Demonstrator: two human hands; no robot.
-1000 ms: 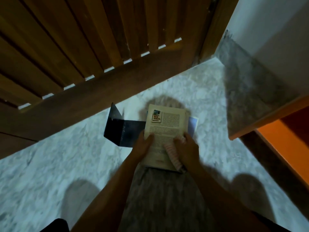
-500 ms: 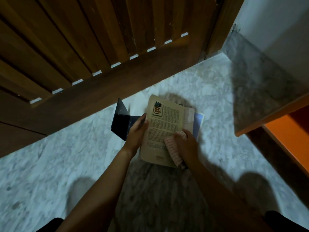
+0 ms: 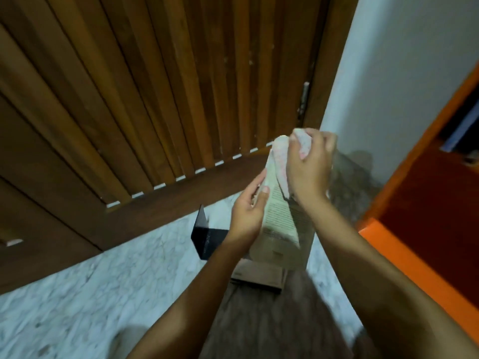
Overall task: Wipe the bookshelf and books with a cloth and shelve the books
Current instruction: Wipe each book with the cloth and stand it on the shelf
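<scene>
The fingers (image 3: pixel 325 141) of the right hand (image 3: pixel 308 172) were curled tight round a bunched pale cloth (image 3: pixel 281 156), pressing it against the top end of the book (image 3: pixel 280 224). The fingers of the left hand (image 3: pixel 248 216) were wrapped round the book's left edge, with the thumb flat on the printed cover. The book itself was held in the air, its top end tipped away from the person. How much of the cloth actually touched the cover could not be told, as the hand hid it.

Below the book, a second book (image 3: pixel 259 277) lay flat on the marble floor (image 3: pixel 77 294). A black bookend (image 3: pixel 207 237) stood just left of the book, also on the floor. The orange bookshelf (image 3: pixel 404 255) rose well to the book's right, and a slatted wooden door (image 3: pixel 155 99) stood beyond it.

The step looked to be wiping this book. To do it well, the left hand should brace firmly while the cloth is drawn in long strokes from the top end down the cover. Then the book should be turned so the spine, page edges and other cover get wiped too. Light pressure seems wise, since the cover looked soft and could crease.
</scene>
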